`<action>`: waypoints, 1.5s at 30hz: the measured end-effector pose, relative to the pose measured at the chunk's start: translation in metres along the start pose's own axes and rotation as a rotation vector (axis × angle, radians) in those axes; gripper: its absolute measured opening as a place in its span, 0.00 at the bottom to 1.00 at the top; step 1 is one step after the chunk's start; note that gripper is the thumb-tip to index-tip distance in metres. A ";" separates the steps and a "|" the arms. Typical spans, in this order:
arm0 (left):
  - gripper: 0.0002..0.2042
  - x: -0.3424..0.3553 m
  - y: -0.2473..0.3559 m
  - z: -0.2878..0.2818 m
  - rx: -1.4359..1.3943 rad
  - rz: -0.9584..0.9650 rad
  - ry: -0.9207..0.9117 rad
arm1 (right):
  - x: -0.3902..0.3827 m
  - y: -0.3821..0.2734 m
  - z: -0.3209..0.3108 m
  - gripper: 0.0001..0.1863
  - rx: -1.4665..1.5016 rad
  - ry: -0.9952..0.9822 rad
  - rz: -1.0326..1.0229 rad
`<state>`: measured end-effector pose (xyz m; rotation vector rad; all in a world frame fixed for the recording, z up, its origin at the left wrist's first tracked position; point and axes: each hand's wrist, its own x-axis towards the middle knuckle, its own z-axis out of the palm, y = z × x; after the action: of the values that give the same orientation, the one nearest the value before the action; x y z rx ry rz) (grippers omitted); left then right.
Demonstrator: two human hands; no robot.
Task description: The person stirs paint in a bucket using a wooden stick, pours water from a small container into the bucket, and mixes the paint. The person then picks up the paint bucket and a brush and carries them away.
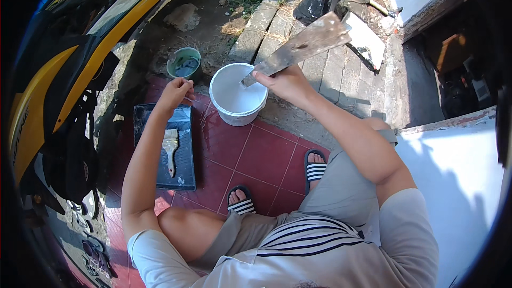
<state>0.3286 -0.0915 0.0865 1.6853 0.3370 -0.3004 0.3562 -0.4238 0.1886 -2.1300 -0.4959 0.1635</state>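
Note:
A worn wooden board point(312, 42) is gripped in my right hand point(288, 85), its lower end over the rim of a white bucket point(237, 117). White paint point(234, 96) shows inside the bucket. To the left of the bucket hovers my left hand point(178, 94), its fingers loosely curled with nothing visible in them. Just beyond it stands a small green pail point(184, 63) with greyish liquid inside. Beneath my left forearm lies a black paint tray point(184, 176), and a flat paintbrush point(170, 149) with a pale handle rests in it.
A yellow and black motorbike point(69, 82) stands close on the left. Ahead are paving slabs point(258, 29), a black plastic bag point(320, 2) and a white broken panel point(367, 42). A white wall point(453, 160) borders the right. Red tiles point(261, 149) lie underfoot.

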 end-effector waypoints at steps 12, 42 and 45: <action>0.16 0.020 -0.016 0.004 0.032 -0.060 0.022 | 0.011 -0.022 -0.090 0.19 0.270 0.185 0.056; 0.13 0.047 -0.014 0.013 0.126 -0.055 -0.007 | -0.132 0.136 -0.342 0.32 0.269 0.872 0.541; 0.13 0.048 -0.023 0.002 0.129 -0.068 0.013 | -0.154 0.157 -0.334 0.32 0.272 0.941 0.590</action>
<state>0.3636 -0.0884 0.0473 1.8055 0.3920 -0.3680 0.3604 -0.8202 0.2419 -1.7711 0.6676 -0.4123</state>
